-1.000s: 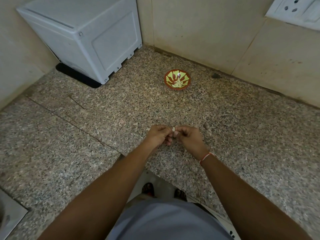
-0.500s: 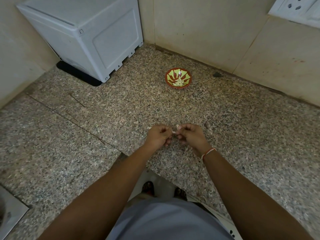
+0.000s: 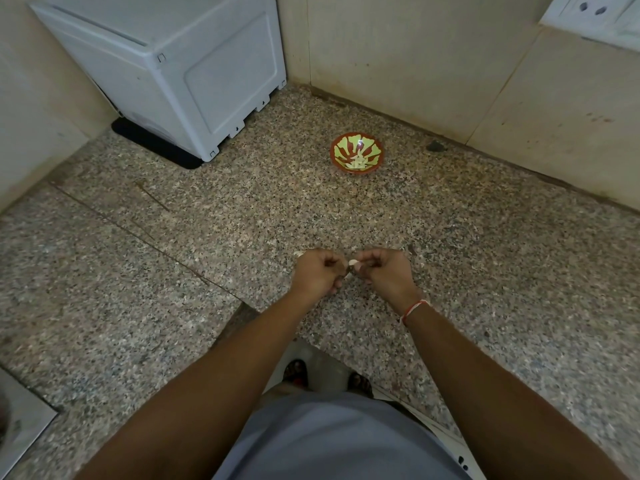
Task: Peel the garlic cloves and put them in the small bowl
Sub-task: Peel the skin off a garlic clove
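Right over the speckled granite counter (image 3: 214, 216), the person's two hands meet, knuckles up and fingers curled. The right hand (image 3: 389, 277) pinches a small pale garlic clove (image 3: 353, 262) at its fingertips. The left hand (image 3: 317, 277) is curled just beside it, fingertips close to the clove, though I cannot tell whether they touch it. A red and white thread (image 3: 412, 310) circles the right wrist. Well beyond the hands, near the back wall, sits the small bowl (image 3: 357, 156), red-brown with a pale green pattern, with a few pale pieces lying inside. A white box (image 3: 194, 67) stands in the left corner.
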